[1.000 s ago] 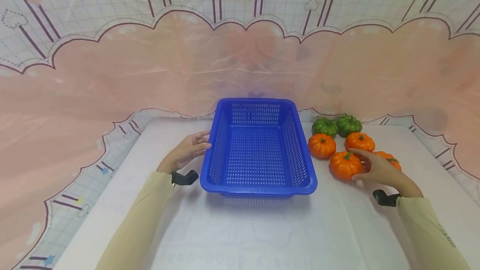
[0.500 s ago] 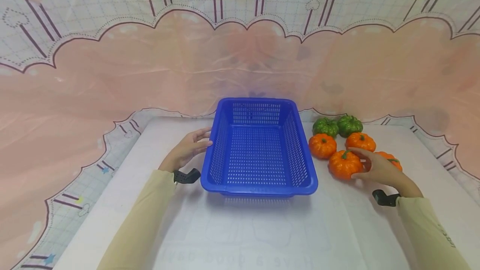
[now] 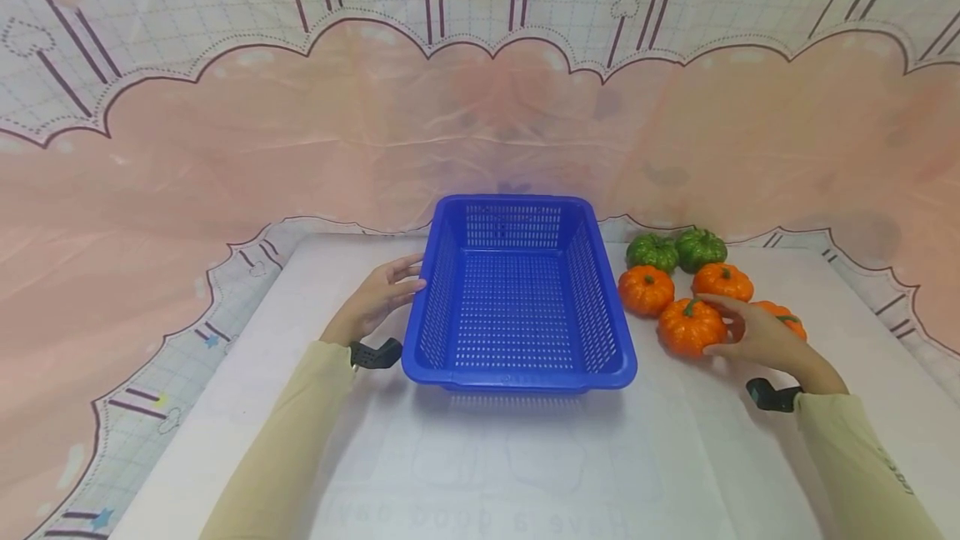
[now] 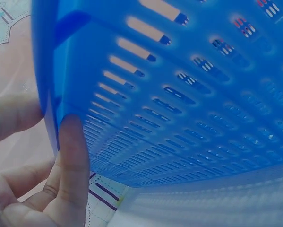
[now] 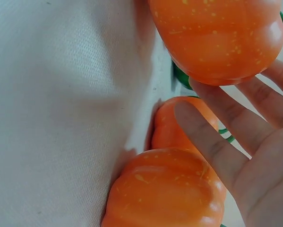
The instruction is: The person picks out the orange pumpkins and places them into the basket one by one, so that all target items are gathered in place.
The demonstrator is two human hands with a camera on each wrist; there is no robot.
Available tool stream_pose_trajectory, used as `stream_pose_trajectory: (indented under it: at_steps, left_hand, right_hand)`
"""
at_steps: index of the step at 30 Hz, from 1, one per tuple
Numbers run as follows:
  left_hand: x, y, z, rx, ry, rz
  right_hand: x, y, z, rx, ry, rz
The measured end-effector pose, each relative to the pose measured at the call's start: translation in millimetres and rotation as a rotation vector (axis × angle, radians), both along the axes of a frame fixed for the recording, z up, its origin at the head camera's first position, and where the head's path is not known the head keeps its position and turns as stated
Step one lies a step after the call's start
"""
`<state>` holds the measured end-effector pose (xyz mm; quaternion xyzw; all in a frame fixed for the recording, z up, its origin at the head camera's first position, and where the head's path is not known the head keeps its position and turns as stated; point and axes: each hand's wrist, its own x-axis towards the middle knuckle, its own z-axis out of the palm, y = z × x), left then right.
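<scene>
My left hand (image 3: 375,300) is at the left rim of a blue perforated plastic basket (image 3: 517,380). In the left wrist view, the rim passes between the fingers (image 4: 74,146) of that hand. On the right, my right hand (image 3: 761,344) holds the side of the front orange pumpkin (image 3: 692,329), small and green-stemmed, with thumb and fingers spread around it. Seen from the right wrist, fingers reach the lower side of this pumpkin (image 5: 221,42), while two other orange pumpkins (image 5: 167,189) sit below it, beside the hand. The basket holds nothing.
Behind the held pumpkin stand more small orange pumpkins (image 3: 647,291), with one partly hidden by the right hand. Two green pumpkins (image 3: 701,250) sit farther back. A white cloth covers the table (image 3: 480,457), and a pink patterned sheet (image 3: 495,123) hangs behind.
The left fingers have shifted slightly up along the basket rim. The right hand and the pumpkins stay nearly where they were.
</scene>
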<state>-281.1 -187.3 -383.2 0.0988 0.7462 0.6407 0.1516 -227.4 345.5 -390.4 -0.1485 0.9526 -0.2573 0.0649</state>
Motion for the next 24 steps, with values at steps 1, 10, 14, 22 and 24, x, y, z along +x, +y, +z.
stream_pose_trajectory:
  at_steps: [1,10,14,22,24]
  left_hand:
    - [-0.1,0.2,0.0,-0.001,0.000,0.002]
    - [-0.1,-1.7,-0.8,0.004,0.001,-0.014]
    - [1.8,-2.6,-0.8,0.003,0.038,-0.033]
    - [1.8,-2.1,-1.0,0.007,0.009,-0.021]
    - [0.9,-1.4,-0.9,0.009,-0.006,-0.012]
  right_hand:
    - [0.0,0.1,0.3,0.007,0.003,-0.002]
    - [-1.6,-0.3,2.9,0.014,-0.002,-0.014]
    - [-1.9,-1.9,4.5,0.019,-0.013,-0.023]
    - [-2.2,-4.9,8.0,0.035,-0.021,-0.036]
    - [-1.9,-4.5,9.1,0.035,-0.014,-0.029]
